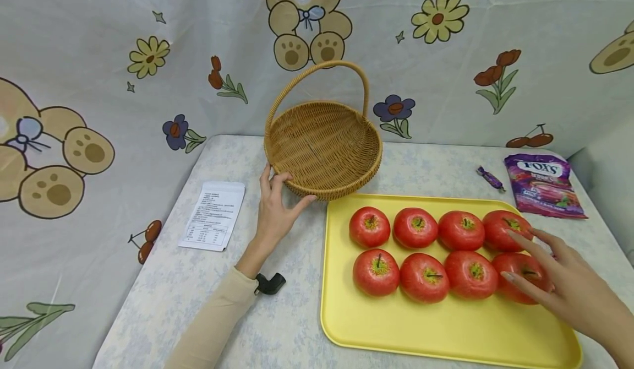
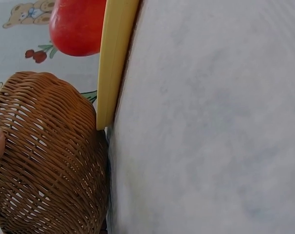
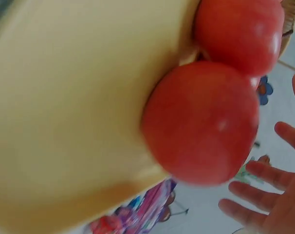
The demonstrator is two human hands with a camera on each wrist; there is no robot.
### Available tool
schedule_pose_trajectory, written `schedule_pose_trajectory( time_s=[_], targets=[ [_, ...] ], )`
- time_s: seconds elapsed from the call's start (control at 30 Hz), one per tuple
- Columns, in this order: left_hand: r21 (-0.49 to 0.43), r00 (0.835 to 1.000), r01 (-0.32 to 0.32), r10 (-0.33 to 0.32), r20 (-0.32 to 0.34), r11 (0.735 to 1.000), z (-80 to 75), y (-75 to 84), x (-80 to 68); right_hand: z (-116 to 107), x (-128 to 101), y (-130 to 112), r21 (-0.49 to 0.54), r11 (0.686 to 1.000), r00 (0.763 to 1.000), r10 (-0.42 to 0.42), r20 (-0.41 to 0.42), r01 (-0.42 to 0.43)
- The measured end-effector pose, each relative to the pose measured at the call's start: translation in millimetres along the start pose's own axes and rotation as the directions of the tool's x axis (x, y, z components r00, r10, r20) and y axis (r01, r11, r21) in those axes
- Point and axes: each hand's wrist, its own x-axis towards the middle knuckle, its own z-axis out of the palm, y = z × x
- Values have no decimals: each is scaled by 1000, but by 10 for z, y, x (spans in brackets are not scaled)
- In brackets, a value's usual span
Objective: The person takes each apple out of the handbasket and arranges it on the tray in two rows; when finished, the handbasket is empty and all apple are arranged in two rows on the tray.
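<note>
A woven wicker basket (image 1: 322, 148) with a tall arched handle stands at the back of the table, with nothing inside it. My left hand (image 1: 277, 204) grips its rim at the near left side; a fingertip shows against the weave in the left wrist view. Several red apples (image 1: 370, 227) lie in two rows on a yellow tray (image 1: 386, 325). Over the right end of the rows is my right hand (image 1: 564, 275), fingers spread above the nearer right-hand apple (image 3: 201, 124). In the right wrist view the fingers look apart from that apple.
A purple candy bag (image 1: 545, 187) and a wrapped candy (image 1: 490, 179) lie behind the tray's right end. A printed white packet (image 1: 213, 215) is on the left of the table. Behind everything hangs a bear-patterned cloth (image 1: 346, 38).
</note>
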Motion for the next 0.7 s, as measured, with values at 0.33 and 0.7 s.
schedule_pose_trajectory(
  time_s=[0.33, 0.7],
  targets=[
    [27, 1000, -14, 13, 27, 1000, 10, -5, 25, 21, 232, -503, 17, 992, 980, -119, -159, 123],
    [218, 995, -42, 21, 96, 975, -195, 77, -69, 188, 389, -857, -10, 996, 987, -91, -136, 90]
  ],
)
